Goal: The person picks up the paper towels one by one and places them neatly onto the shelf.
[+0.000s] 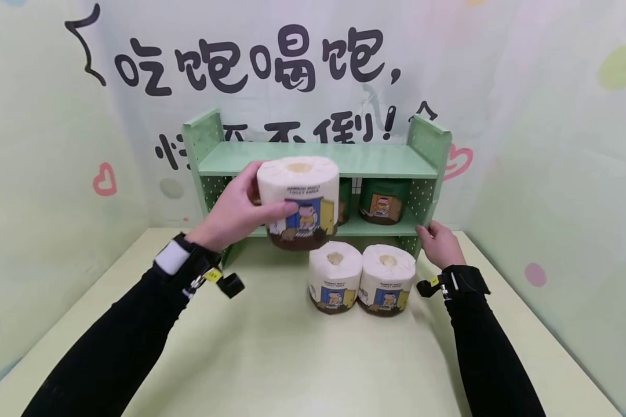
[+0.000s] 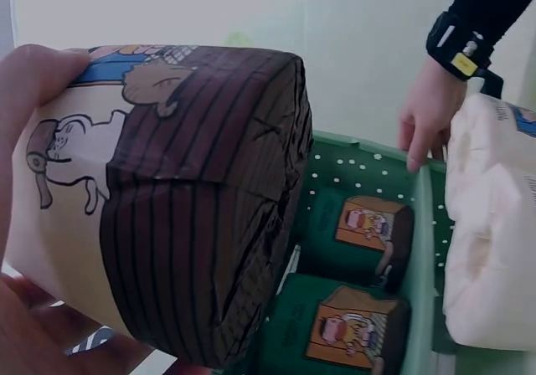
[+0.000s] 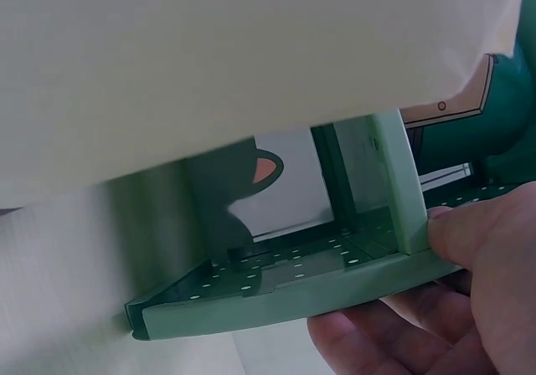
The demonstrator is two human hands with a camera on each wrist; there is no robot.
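My left hand (image 1: pixel 233 211) grips a white-and-brown toilet paper roll (image 1: pixel 304 200) with its thumb across the printed front. The roll is raised before a green shelf (image 1: pixel 313 160); in the left wrist view its dark striped bottom (image 2: pixel 201 224) faces the camera. At the shelf's right side, my right hand (image 1: pixel 440 244) holds the edge of the perforated side panel, thumb on one face and fingers on the other, as the right wrist view shows. Two more white toilet paper rolls (image 1: pixel 335 278) stand side by side on the table, between the hands.
Green-wrapped rolls (image 1: pixel 385 201) sit on the shelf's lower board; the held roll partly hides that level. The pale table (image 1: pixel 271 353) reaches to printed cloth walls (image 1: pixel 553 145) on both sides and behind. Black cuffs with small cameras circle both wrists.
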